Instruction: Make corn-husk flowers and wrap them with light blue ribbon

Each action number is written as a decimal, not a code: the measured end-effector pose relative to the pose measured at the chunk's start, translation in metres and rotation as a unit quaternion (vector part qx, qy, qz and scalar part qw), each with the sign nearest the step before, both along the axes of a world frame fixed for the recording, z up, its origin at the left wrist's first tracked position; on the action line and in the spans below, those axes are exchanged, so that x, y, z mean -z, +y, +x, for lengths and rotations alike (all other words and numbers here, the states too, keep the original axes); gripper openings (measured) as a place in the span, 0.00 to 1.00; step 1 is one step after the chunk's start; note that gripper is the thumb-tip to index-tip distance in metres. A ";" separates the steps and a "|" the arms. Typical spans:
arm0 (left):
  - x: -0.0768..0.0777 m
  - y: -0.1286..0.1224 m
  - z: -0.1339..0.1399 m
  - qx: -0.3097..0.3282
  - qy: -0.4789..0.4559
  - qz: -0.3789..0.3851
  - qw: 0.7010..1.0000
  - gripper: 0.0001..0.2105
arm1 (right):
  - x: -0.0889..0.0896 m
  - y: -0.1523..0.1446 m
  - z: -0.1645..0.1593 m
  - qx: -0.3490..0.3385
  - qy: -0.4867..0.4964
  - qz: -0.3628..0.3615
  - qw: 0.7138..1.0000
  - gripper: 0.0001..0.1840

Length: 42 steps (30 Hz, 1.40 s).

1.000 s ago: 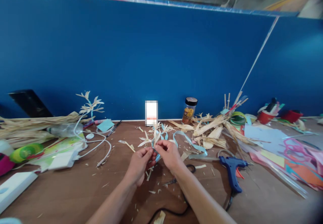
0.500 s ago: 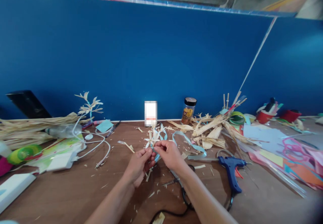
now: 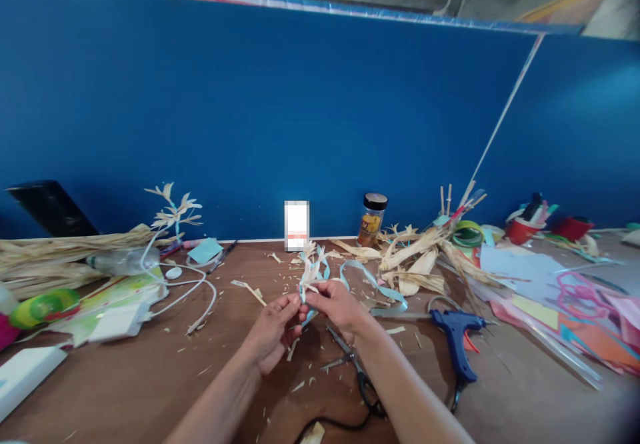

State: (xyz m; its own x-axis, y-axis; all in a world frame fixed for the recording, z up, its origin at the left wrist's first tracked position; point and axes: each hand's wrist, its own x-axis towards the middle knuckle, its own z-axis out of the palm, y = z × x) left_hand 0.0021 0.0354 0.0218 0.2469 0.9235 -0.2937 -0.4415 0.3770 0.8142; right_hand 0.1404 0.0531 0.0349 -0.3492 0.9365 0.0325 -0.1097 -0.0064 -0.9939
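My left hand [image 3: 277, 329] is closed low around the base of a pale husk flower [image 3: 311, 272], its thumb and forefinger pinching there. My right hand [image 3: 341, 305] is also closed, thumb and finger pressed on the flower's lower right side. Long cream petals point up and away from my fingers. Light blue ribbon [image 3: 397, 303] curls over the table right of the flower, and a bit of it shows below my fingertips. How the ribbon joins the stem is hidden by my fingers. Scissors [image 3: 351, 354] lie with blades apart beside my right wrist.
A blue glue gun [image 3: 455, 344] lies at right, near dried husks [image 3: 417, 264] and coloured papers [image 3: 517, 267]. A black-lidded jar [image 3: 371, 221] stands by the blue partition [image 3: 300, 111]. At left are a finished-looking husk flower stem [image 3: 176, 209], a white cable [image 3: 213, 291] and a bottle [image 3: 123, 262].
The flower has turned in my hands, so its petals now stand more upright and together. My right hand has shifted slightly, and more of the scissors shows.
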 end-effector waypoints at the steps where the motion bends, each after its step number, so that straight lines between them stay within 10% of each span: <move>1: -0.001 0.000 0.000 0.006 0.008 -0.001 1.000 0.05 | -0.001 -0.001 0.002 -0.022 0.006 -0.017 1.000 0.10; 21: -0.007 0.001 -0.006 0.066 -0.088 -0.101 0.989 0.05 | 0.002 0.004 0.002 0.001 -0.004 0.013 1.000 0.12; 42: 0.002 0.002 0.001 -0.083 0.126 0.052 0.987 0.15 | 0.014 0.007 -0.003 0.067 -0.022 0.049 0.996 0.04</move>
